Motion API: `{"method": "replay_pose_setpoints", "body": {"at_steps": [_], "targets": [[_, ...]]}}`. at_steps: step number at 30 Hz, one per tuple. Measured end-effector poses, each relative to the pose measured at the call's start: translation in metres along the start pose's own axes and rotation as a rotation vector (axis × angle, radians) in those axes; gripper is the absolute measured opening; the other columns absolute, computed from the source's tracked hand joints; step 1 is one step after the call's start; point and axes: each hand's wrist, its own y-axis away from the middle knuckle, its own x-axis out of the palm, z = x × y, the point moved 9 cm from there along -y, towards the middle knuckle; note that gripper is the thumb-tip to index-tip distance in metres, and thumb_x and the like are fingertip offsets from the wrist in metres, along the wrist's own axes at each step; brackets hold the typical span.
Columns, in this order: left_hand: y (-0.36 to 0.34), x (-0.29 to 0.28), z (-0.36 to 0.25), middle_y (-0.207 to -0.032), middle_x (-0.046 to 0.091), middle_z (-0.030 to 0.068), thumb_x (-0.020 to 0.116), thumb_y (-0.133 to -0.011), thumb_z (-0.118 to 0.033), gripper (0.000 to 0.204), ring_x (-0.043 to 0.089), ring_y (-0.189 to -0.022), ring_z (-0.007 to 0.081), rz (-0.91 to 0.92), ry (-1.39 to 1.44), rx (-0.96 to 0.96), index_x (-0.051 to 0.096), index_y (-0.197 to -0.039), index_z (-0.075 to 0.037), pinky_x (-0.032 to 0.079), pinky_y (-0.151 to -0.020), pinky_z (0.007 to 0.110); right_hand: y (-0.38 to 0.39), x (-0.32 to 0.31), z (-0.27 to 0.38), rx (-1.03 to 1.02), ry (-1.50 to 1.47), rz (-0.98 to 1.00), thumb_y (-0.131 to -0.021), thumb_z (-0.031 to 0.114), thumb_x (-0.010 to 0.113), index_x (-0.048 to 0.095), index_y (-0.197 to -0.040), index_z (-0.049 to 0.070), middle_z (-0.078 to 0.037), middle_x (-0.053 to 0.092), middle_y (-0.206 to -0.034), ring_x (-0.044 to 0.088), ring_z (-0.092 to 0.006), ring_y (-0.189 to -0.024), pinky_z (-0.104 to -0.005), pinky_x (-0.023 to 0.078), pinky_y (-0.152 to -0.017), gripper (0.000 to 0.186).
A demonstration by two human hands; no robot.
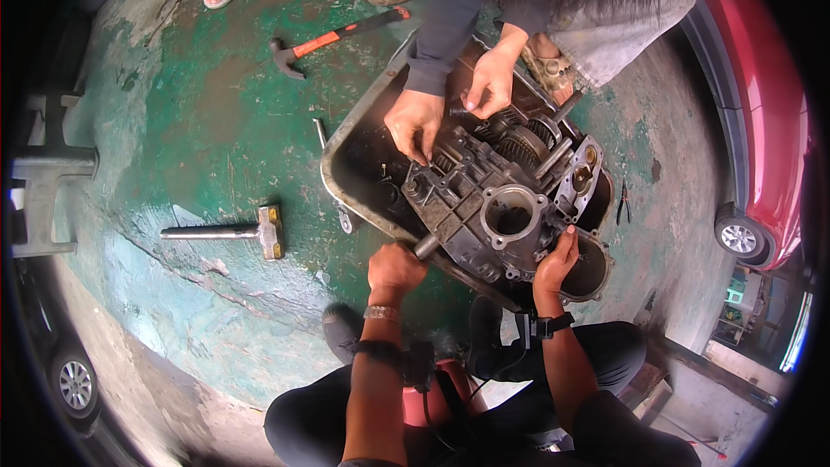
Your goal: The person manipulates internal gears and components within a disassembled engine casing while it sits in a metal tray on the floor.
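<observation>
While the left hand [396,268], forearm extended forward, curls in a fist at a metal rod [427,247], the right hand [554,268] lies, fingers forward, against the gear casing [460,218] in the tray [329,164]; its grip is unclear.

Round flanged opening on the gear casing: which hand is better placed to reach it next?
Probably the right hand: it is against the casing beside the opening, whereas the left hand is closed around a metal bar farther left.
</observation>
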Motion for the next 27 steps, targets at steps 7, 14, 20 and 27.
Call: {"method": "replay_pose_setpoints", "body": {"at_steps": [7,14,20,27], "targets": [[0.0005,-0.0013,-0.0011,-0.091,0.067,0.0200,0.062,-0.074,-0.040,0.037,0.064,-0.089,0.0363,-0.014,-0.027,0.007,0.071,-0.091,-0.009,0.052,-0.081,0.041,-0.0007,-0.0005,0.0000,-0.005,0.002,0.009,-0.098,0.033,0.042,0.055,-0.093,-0.007,-0.007,0.057,-0.083,0.047,-0.0150,-0.076,-0.0277,0.040,-0.073,0.043],[0.0005,-0.0019,-0.0018,-0.091,0.067,0.0210,0.061,-0.074,-0.040,0.037,0.065,-0.088,0.0364,-0.015,-0.034,0.010,0.071,-0.090,-0.008,0.052,-0.080,0.041,-0.0004,-0.0002,0.0003,-0.002,-0.001,0.005,-0.099,0.033,0.042,0.055,-0.092,-0.007,-0.006,0.056,-0.081,0.047,-0.0142,-0.076,-0.0270,0.040,-0.072,0.043],[-0.0023,0.0027,0.0021,-0.091,0.067,0.0208,0.062,-0.073,-0.041,0.039,0.064,-0.089,0.0367,-0.011,-0.017,0.009,0.071,-0.092,-0.009,0.052,-0.080,0.042,-0.0009,-0.0020,-0.0012,-0.010,0.032,0.003,-0.099,0.032,0.041,0.055,-0.093,-0.008,-0.008,0.057,-0.081,0.048,-0.0162,-0.075,-0.0287,0.041,-0.073,0.043],[-0.0021,0.0023,0.0021,-0.089,0.066,0.0212,0.064,-0.072,-0.043,0.041,0.064,-0.088,0.0372,-0.017,-0.003,0.004,0.071,-0.091,-0.008,0.052,-0.080,0.043,-0.0010,-0.0015,-0.0021,0.003,0.009,0.000,-0.099,0.031,0.041,0.055,-0.092,-0.008,-0.007,0.056,-0.081,0.047,-0.0159,-0.075,-0.0286,0.040,-0.072,0.042]]}}
